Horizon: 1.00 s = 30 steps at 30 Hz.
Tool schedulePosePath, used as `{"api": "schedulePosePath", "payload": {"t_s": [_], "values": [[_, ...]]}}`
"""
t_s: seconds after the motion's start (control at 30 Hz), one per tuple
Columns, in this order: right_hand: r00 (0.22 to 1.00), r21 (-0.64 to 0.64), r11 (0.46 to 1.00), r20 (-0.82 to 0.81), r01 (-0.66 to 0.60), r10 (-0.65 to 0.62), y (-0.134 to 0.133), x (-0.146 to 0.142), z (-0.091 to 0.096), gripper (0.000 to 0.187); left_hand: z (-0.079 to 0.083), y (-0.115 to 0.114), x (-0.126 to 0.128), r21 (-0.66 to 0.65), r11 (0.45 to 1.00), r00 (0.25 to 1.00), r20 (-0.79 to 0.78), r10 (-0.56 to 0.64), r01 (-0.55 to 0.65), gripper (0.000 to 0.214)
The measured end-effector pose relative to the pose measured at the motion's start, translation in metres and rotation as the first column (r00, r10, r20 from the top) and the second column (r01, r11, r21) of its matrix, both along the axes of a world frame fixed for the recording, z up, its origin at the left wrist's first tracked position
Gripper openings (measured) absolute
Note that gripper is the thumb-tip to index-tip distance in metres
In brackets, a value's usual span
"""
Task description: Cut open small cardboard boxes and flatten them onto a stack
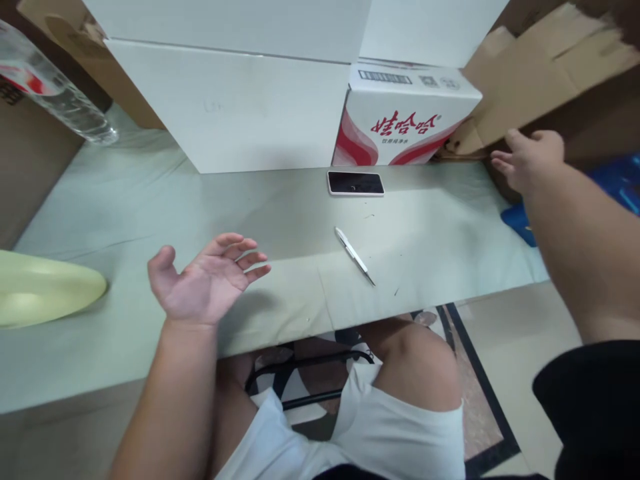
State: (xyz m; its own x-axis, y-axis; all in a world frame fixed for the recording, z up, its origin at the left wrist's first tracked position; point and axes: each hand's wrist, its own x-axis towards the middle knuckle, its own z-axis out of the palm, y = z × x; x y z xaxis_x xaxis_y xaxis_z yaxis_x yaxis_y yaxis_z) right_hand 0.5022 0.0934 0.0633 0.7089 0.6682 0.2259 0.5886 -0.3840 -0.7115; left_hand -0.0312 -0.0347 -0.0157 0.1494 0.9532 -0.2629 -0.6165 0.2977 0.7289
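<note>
My left hand (207,280) hovers over the near left part of the cloth-covered table (280,213), palm turned up, fingers spread and nothing in them. Out at the far right, my right hand (533,157) is held beside some brown cardboard (530,87). Its fingers are loosely bent and apart, with no object visible in them. Between the hands, a white pen (354,256) lies slantwise, its dark tip pointing toward me. A phone (356,183) with a dark screen rests flat behind the pen, in front of a white and red box (400,127).
Large white panels (240,107) stand at the back. On the left are a clear plastic bottle (60,93) and a pale yellow-green rounded object (45,288), cut off by the frame. Something blue (520,223) lies by the right table edge. My knees are under the near edge.
</note>
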Motion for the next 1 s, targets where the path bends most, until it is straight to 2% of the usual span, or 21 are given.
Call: {"api": "schedulePosePath", "payload": {"t_s": [0.07, 0.17, 0.33, 0.5, 0.63, 0.73, 0.8, 1.0], "values": [[0.989, -0.031, 0.998, -0.143, -0.046, 0.042, 0.004, -0.018, 0.001, 0.028, 0.001, 0.001, 0.000, 0.000, 1.000, 1.000, 0.005, -0.005, 0.005, 0.061], [0.961, -0.053, 0.990, -0.252, -0.132, 0.114, -0.011, -0.049, -0.005, 0.021, 0.004, 0.001, -0.002, 0.007, 1.000, 0.999, 0.038, -0.007, 0.007, 0.060], [0.950, -0.105, 0.969, -0.248, -0.222, 0.191, -0.047, -0.086, -0.006, 0.014, 0.012, -0.004, -0.009, 0.037, 0.999, 0.993, 0.121, 0.000, -0.004, 0.057], [0.939, -0.169, 0.938, -0.216, -0.304, 0.266, -0.068, -0.116, 0.018, 0.010, 0.016, -0.012, -0.022, 0.072, 0.995, 0.974, 0.220, 0.048, -0.065, 0.055], [0.920, -0.205, 0.901, -0.183, -0.382, 0.348, -0.070, -0.150, 0.032, 0.006, 0.016, -0.019, -0.034, 0.113, 0.989, 0.956, 0.287, 0.061, -0.097, 0.052], [0.870, -0.234, 0.838, -0.139, -0.494, 0.474, -0.060, -0.189, 0.029, 0.011, 0.016, -0.024, -0.043, 0.154, 0.981, 0.946, 0.316, 0.065, -0.119, 0.049], [0.813, -0.255, 0.774, -0.115, -0.579, 0.570, -0.049, -0.224, 0.023, 0.016, 0.016, -0.024, -0.049, 0.184, 0.974, 0.947, 0.312, 0.074, -0.136, 0.049], [0.524, -0.321, 0.480, -0.062, -0.817, 0.850, -0.008, -0.363, -0.005, 0.027, 0.007, -0.009, -0.063, 0.259, 0.952, 0.984, 0.114, 0.139, -0.164, 0.050]]}}
